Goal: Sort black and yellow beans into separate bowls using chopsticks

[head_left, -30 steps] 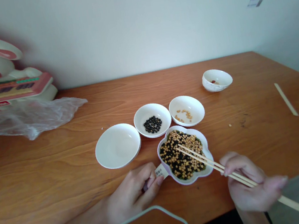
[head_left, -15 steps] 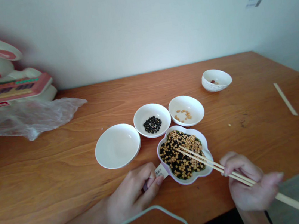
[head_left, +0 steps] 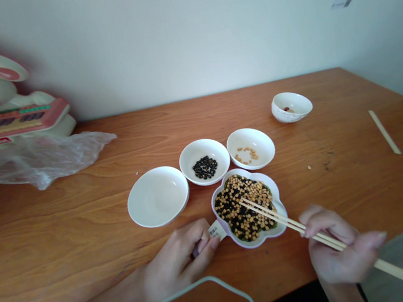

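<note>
My left hand [head_left: 187, 253] is closed around the handle of a white, flower-shaped dish [head_left: 281, 204] with a pale purple rim. Mixed black and yellow beans [head_left: 245, 210] fill the dish, with some green ones along its edge. Between the fingers of my right hand [head_left: 338, 244] lies a pair of wooden chopsticks [head_left: 289, 221], their tips down among the beans. Whether the tips pinch a bean is too small to tell. Behind the dish stand a white bowl with black beans [head_left: 205, 167], one with a few yellow beans [head_left: 247, 154], and an empty white bowl [head_left: 158, 196].
A small bowl [head_left: 291, 107] with a few reddish bits stands farther back. A paper strip [head_left: 384, 132] and a loose bean [head_left: 308, 167] lie on the table's right side. On the left are a clear plastic bag [head_left: 42, 158] and a toy keyboard [head_left: 9, 122]. A pale cable [head_left: 206, 279] crosses the foreground.
My right hand has shifted very slightly to the right, and the chopsticks' rear ends have moved right. Their tips stay among the beans. My left hand and the dish keep their places.
</note>
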Available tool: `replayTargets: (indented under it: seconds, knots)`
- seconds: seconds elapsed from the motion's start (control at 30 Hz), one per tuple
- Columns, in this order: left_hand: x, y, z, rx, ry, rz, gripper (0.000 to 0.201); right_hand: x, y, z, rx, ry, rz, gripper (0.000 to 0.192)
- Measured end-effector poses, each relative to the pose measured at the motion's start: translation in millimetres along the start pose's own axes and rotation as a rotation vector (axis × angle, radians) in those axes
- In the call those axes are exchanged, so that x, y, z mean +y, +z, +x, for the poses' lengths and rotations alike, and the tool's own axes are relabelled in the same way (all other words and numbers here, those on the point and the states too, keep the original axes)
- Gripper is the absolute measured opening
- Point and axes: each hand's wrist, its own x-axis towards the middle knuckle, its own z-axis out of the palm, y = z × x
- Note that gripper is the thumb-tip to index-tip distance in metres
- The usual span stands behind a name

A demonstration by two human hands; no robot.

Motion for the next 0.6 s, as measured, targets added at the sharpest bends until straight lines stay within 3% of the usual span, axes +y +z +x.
replayTargets:
  seconds: [0.2, 0.37, 0.6]
  knots:
    - [-2, 0.9, -1, -0.01, 0.006, -0.003, 0.027, 1, -2, 10, 0.054, -0.127, 0.049, 0.085]
    - [-4, 2.2, -1, 0.002, 0.007, -0.007, 0.026, 5, -4, 30, 0.219, -0.304, 0.023, 0.084]
    - [-4, 2.2, -1, -0.006, -0.002, 0.007, 0.027, 10, 8, 54, 0.411, -0.355, -0.08, 0.082]
